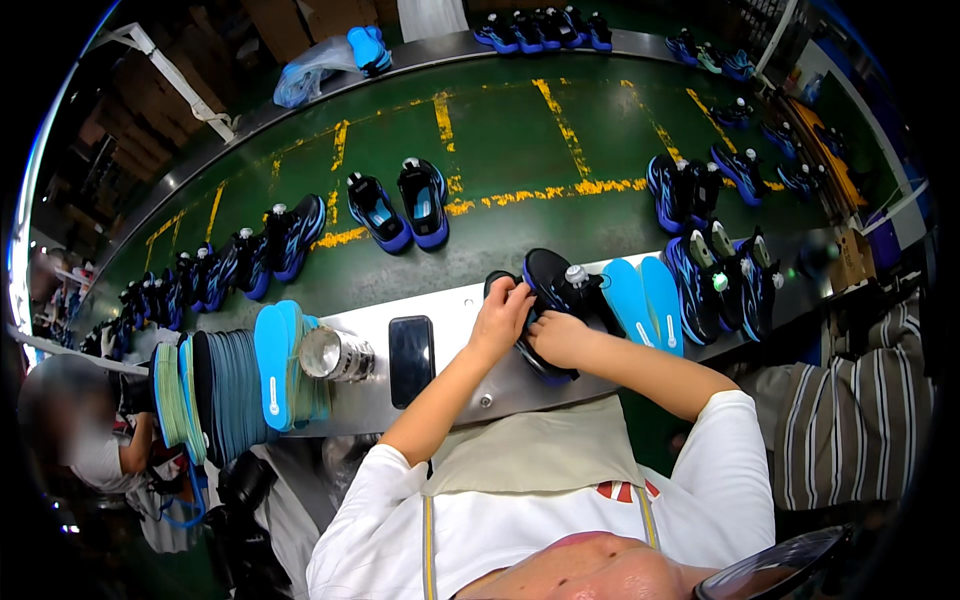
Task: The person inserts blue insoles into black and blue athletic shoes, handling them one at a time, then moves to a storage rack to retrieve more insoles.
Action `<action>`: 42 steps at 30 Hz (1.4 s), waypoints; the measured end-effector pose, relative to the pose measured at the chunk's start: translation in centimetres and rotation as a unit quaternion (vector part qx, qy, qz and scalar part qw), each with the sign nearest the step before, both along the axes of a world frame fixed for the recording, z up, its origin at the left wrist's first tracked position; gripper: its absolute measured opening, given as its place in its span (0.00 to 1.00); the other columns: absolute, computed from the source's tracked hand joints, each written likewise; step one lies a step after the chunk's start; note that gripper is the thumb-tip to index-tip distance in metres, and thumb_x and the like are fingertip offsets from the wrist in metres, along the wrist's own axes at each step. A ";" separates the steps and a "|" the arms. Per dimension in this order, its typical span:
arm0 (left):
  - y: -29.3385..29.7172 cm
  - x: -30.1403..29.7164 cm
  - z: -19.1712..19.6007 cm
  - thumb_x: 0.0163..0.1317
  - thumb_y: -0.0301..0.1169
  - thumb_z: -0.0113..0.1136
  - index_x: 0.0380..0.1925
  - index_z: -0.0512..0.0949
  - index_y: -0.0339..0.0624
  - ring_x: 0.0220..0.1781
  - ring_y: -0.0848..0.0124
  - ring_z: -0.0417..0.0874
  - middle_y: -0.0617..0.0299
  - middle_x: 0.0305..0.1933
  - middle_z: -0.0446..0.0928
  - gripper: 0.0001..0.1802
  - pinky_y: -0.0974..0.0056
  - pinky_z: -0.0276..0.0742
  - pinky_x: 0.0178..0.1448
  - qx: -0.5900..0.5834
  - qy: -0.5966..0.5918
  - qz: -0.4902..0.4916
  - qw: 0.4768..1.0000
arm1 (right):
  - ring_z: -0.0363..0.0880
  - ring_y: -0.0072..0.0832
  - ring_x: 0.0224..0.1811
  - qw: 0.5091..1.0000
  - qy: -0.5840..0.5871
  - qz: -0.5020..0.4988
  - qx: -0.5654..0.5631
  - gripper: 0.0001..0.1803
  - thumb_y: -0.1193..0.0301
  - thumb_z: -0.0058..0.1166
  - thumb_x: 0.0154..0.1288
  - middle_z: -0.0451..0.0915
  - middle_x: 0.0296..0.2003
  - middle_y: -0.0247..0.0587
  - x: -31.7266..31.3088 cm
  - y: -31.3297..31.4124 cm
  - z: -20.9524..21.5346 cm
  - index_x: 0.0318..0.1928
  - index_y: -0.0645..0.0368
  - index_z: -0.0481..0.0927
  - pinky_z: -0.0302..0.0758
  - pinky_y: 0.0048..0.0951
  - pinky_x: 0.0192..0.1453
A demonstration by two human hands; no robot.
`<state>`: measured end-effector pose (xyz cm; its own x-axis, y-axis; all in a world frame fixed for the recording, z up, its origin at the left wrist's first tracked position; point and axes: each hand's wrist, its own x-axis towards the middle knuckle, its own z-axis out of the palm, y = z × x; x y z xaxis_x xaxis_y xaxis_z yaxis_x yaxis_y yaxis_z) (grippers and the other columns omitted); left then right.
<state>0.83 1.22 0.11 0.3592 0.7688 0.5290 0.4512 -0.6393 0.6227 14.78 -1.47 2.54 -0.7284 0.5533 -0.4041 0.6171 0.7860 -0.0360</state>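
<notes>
A black sneaker with a blue-purple sole (548, 374) lies under my hands on the metal ledge. Curled fingers of my left hand (503, 315) close on its upper edge. My right hand (562, 339) presses in at the shoe's opening, where its fingertips are hidden. Just beyond my hands rests another black sneaker (547, 268) with a pale round piece (576, 274) on its top. Two bright blue insoles (660, 300) lie to the right of my right hand.
Left of my arms lie a dark phone (411, 362), a clear jar (337, 355), blue insoles (270, 365) and stacked grey-blue insoles (235, 380). Finished-looking sneakers stand at right (695, 290). A pair (424, 205) sits on the green yellow-marked conveyor (500, 130). Another person (105, 455) is at far left.
</notes>
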 end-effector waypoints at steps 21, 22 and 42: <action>-0.5 2.1 0.9 0.44 0.25 0.53 0.25 0.71 0.39 0.46 0.63 0.72 0.59 0.38 0.73 0.06 0.59 0.66 0.48 0.187 0.128 0.053 0.972 | 0.73 0.41 0.39 0.710 0.474 -0.507 0.120 0.15 0.69 0.49 0.55 0.74 0.37 0.51 16.9 -5.0 1.9 0.42 0.62 0.74 0.69 0.30 0.44; -0.6 2.2 0.9 0.45 0.24 0.54 0.25 0.71 0.39 0.46 0.64 0.72 0.59 0.37 0.73 0.05 0.59 0.65 0.48 0.162 0.108 0.039 0.980 | 0.73 0.43 0.40 0.710 0.440 -0.524 0.166 0.15 0.69 0.49 0.54 0.73 0.39 0.52 19.4 -4.8 0.9 0.42 0.62 0.74 0.69 0.31 0.45; 0.3 -0.5 8.4 0.49 0.21 0.48 0.20 0.65 0.39 0.37 0.67 0.76 0.49 0.40 0.70 0.04 0.68 0.71 0.40 -0.430 -0.474 -0.054 0.766 | 0.74 0.47 0.40 0.719 0.147 -0.675 0.076 0.28 0.59 0.59 0.42 0.74 0.35 0.59 22.2 -4.7 -1.7 0.39 0.69 0.68 0.70 0.38 0.43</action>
<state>0.29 1.52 8.48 0.2128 0.9724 -0.0951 -0.4916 0.1907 0.8497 37.03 -6.14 0.82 0.4720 0.8580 -0.2028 0.8047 -0.5132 -0.2984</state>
